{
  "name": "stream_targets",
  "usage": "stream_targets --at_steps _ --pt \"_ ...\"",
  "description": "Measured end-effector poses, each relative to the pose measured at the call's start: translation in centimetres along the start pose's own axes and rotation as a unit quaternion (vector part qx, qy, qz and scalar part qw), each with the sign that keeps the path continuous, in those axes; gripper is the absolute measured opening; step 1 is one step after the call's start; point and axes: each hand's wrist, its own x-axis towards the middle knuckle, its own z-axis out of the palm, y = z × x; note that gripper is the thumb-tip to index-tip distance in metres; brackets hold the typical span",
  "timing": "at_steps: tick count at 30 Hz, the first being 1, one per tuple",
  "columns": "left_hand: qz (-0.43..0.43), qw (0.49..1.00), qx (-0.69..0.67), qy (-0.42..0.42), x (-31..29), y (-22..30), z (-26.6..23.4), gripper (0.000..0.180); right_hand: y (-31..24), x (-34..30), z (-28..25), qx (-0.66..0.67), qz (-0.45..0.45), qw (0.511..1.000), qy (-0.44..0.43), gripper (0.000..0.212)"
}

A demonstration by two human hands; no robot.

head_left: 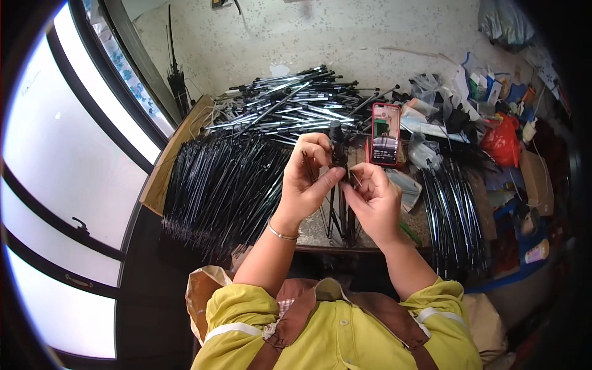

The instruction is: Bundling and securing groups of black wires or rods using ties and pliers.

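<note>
My left hand is closed around the upper part of a dark umbrella frame, held upright at the table's near edge, its black knob end up. Thin ribs hang below it, and a few more thin rods show between the left fingers. Close beside the frame's hub, my right hand is closed in a pinch on a thin rib, whose end is partly hidden by the fingers. Left of my hands lies a wide layer of black umbrella ribs. Behind them is a heap of shiny umbrella shafts.
A phone in a red case stands propped up beyond my right hand. Farther right, several dark rods overhang the table edge. Plastic bags, including a red bag, clutter the right back. A wooden board borders the left side.
</note>
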Motion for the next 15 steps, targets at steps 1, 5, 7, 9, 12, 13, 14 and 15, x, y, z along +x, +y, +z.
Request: stream_targets --at_steps 1,5,7,9,12,13,14,15 --pt "0.035 0.999 0.031 -0.005 0.0 0.1 -0.1 0.031 0.2 0.1 0.0 -0.003 -0.008 1.000 -0.006 0.022" --pt "0.014 1.000 0.008 -0.021 -0.4 0.3 -0.3 0.040 1.0 -0.3 0.0 0.044 -0.011 0.999 -0.016 0.021" --pt "0.004 0.997 0.078 -0.020 -0.6 0.9 -0.1 0.042 1.3 -0.3 -0.1 0.068 -0.007 0.998 -0.017 0.020" --pt "-0.010 0.975 0.221 -0.014 -0.8 1.7 0.1 0.047 1.5 0.0 -0.4 0.146 0.070 0.987 -0.012 0.019" --pt "-0.032 0.975 0.216 -0.028 -1.0 1.6 -0.1 0.050 1.5 0.1 -1.1 0.159 0.075 0.984 -0.034 0.020" --pt "-0.043 0.975 0.214 -0.035 -1.1 1.6 -0.2 0.051 1.4 0.0 -1.3 0.134 0.043 0.988 -0.059 0.022" --pt "-0.041 0.975 0.214 -0.036 -1.3 1.4 -0.4 0.051 1.2 0.0 -1.5 0.108 0.010 0.991 -0.084 0.024" --pt "-0.065 0.991 0.114 -0.026 -1.5 1.1 -0.7 0.049 0.8 0.0 -1.6 0.108 0.008 0.991 -0.083 0.024"
